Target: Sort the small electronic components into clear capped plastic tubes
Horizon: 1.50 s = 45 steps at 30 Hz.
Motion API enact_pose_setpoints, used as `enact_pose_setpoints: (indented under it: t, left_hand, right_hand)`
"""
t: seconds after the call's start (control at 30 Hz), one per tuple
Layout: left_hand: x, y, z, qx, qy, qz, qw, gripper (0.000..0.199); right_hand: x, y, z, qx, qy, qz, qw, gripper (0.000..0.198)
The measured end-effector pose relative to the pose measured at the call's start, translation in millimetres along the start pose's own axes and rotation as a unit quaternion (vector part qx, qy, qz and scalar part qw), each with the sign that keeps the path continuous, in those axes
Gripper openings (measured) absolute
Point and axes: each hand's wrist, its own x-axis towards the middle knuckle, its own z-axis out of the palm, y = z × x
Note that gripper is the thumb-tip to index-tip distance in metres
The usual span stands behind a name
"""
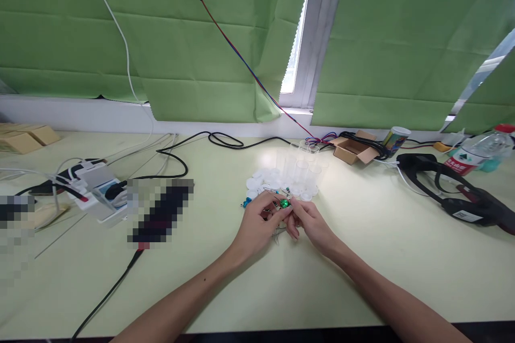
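Note:
My left hand (260, 218) and my right hand (309, 220) meet low over the table, both with fingers closed. Between their fingertips is a shiny green bead (284, 203), gripped from both sides. A thin wire or string (276, 236) hangs below my left fingers; I cannot tell whether it runs through the bead. Just left of my left hand lie small blue beads (246, 202). Right behind the hands are white round caps (260, 175) and several clear plastic tubes (301, 171) standing upright. Small pieces under my hands are partly hidden.
An open cardboard box (351, 151), a printed canister (396, 140), a black headset-like device (454, 193) and a plastic bottle (483, 147) stand at the right. To the left are a white power strip (102, 193), cables and a pixelated dark object (163, 214).

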Motion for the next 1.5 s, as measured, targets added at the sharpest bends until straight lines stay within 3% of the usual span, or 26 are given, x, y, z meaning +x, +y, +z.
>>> enact_pose_setpoints:
  t: [0.2,0.4,0.63,1.23,1.5]
  left_hand:
    - [1,0,0,-0.001,0.025,0.001,1.0,0.019]
    - [2,-2,0,-0.046,0.023,-0.087,0.995,0.028]
    - [2,-2,0,-0.059,0.028,-0.105,0.992,0.03]
    - [0,4,-2,-0.078,-0.039,-0.086,0.992,0.033]
    - [1,4,-1,-0.108,-0.101,-0.081,0.986,0.04]
  right_hand:
    - [2,2,0,-0.026,0.035,-0.005,0.999,0.063]
    - [3,5,-4,-0.043,0.086,-0.03,0.995,0.056]
    - [2,1,-6,-0.046,0.134,-0.058,0.988,0.042]
    - [1,-4,-7,-0.053,0.139,-0.067,0.987,0.038]
    - [2,-7,-11,0.068,0.112,-0.058,0.99,0.036]
